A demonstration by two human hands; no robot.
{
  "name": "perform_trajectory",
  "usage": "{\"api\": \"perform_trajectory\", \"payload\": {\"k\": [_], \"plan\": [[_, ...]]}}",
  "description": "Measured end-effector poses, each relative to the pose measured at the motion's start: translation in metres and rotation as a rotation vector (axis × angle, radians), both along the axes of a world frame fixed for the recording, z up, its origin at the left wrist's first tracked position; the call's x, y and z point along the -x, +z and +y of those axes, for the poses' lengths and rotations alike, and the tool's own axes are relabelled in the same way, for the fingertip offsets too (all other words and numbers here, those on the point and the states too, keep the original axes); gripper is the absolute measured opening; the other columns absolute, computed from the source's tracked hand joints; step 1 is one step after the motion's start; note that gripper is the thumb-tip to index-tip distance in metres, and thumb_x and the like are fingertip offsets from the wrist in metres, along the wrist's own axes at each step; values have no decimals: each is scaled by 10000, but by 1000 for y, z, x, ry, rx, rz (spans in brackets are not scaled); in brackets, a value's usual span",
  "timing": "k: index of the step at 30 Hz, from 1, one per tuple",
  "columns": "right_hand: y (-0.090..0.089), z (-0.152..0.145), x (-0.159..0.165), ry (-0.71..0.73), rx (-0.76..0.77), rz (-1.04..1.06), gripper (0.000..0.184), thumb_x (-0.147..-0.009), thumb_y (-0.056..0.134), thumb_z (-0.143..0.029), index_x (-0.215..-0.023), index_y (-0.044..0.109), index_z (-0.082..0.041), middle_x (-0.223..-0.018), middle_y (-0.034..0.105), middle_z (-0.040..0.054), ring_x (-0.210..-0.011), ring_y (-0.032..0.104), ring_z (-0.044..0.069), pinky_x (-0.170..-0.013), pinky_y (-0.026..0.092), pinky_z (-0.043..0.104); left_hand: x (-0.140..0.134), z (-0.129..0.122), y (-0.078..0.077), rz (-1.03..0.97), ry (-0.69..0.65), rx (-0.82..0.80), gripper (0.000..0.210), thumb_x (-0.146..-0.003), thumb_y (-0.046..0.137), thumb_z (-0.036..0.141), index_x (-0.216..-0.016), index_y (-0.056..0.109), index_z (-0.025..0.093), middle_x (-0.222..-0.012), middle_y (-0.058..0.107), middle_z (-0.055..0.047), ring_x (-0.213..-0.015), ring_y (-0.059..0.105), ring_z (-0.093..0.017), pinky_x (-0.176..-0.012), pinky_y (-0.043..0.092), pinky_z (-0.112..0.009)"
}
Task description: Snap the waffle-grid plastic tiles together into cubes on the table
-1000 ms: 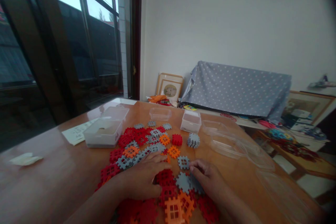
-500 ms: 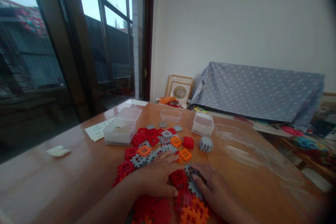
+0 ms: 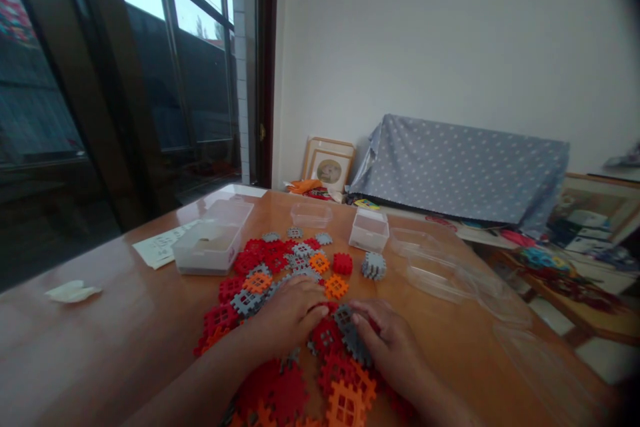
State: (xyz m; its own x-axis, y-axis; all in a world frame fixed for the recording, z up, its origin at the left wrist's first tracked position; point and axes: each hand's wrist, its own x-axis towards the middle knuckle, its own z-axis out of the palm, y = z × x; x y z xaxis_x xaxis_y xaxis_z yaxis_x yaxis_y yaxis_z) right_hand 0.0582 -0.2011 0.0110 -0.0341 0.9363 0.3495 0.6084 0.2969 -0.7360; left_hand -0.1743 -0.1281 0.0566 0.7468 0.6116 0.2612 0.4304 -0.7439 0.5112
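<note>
A heap of red, orange and grey interlocking waffle tiles (image 3: 280,267) lies on the brown wooden table (image 3: 125,327). My left hand (image 3: 287,313) rests palm down on the heap, fingers bent over red tiles. My right hand (image 3: 390,343) lies beside it, its fingertips on a grey tile (image 3: 345,320) between the two hands; whether it grips the tile I cannot tell. A small stack of grey tiles (image 3: 374,265) and a single red tile (image 3: 343,263) sit farther back. An orange tile (image 3: 345,403) lies close to me.
A clear lidded box (image 3: 207,248) stands at the left of the heap, a smaller one (image 3: 369,232) behind it, and shallow clear trays (image 3: 435,273) at the right. Paper (image 3: 157,248) and a crumpled tissue (image 3: 73,291) lie at the left. Windows stand at the left.
My right hand has slid left onto the grey tiles, closer to my left hand. The camera swung right, then back left.
</note>
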Motion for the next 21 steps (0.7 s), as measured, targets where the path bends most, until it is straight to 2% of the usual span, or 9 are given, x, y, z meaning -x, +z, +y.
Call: {"api": "perform_trajectory", "payload": {"k": [3, 6, 8, 11, 13, 18, 21], "plan": [[5, -3, 4, -19, 30, 89, 266, -955, 560, -410, -1124, 737, -304, -1084, 738, 62, -1030, 643, 286, -929, 482, 435, 0, 3, 0, -84, 28, 128, 330, -988, 428, 362, -1093, 714, 237, -1013, 722, -42, -993, 632, -218, -938, 474, -353], [10, -8, 10, 25, 125, 239, 302, -959, 553, -461, -1136, 723, -285, -1018, 740, 54, -939, 660, 258, -847, 503, 390, -1, 2, -3, -172, 9, 303, 321, -982, 442, 356, -1098, 708, 216, -919, 711, -16, -848, 636, -172, -791, 496, -280], [14, -11, 15, 75, 213, 345, 359, -957, 542, -512, -1170, 708, -276, -926, 730, 43, -830, 657, 229, -742, 506, 349, -3, -1, -4, -220, -7, 358, 285, -964, 477, 317, -1083, 714, 212, -923, 709, -12, -838, 635, -160, -770, 494, -263], [17, -13, 20, 114, 323, 497, 435, -932, 545, -584, -1162, 707, -253, -835, 708, 34, -697, 633, 189, -603, 461, 291, -7, -5, -3, -266, -26, 299, 262, -925, 509, 221, -1062, 731, 231, -1000, 720, -14, -927, 641, -165, -860, 495, -277], [17, -12, 22, 88, 366, 610, 438, -901, 589, -595, -1122, 715, -238, -813, 704, 32, -658, 621, 168, -572, 432, 268, -10, -8, -3, -264, -51, 236, 288, -910, 505, 185, -1072, 736, 246, -1071, 728, -19, -1006, 639, -175, -943, 486, -303], [14, -8, 20, -30, 386, 856, 325, -811, 739, -433, -1040, 700, -206, -740, 643, -6, -635, 572, 131, -558, 391, 231, -10, -13, -4, -238, -89, 230, 441, -836, 567, 143, -1237, 683, 285, -1359, 643, -17, -1252, 569, -207, -1127, 408, -376], [11, -4, 12, -62, 356, 896, 352, -795, 734, -339, -1110, 642, -212, -702, 604, -39, -604, 547, 118, -549, 378, 222, -9, -16, -1, -210, -44, 283, 501, -834, 614, 192, -1323, 631, 297, -1479, 547, -19, -1368, 487, -224, -1180, 357, -405]]}}
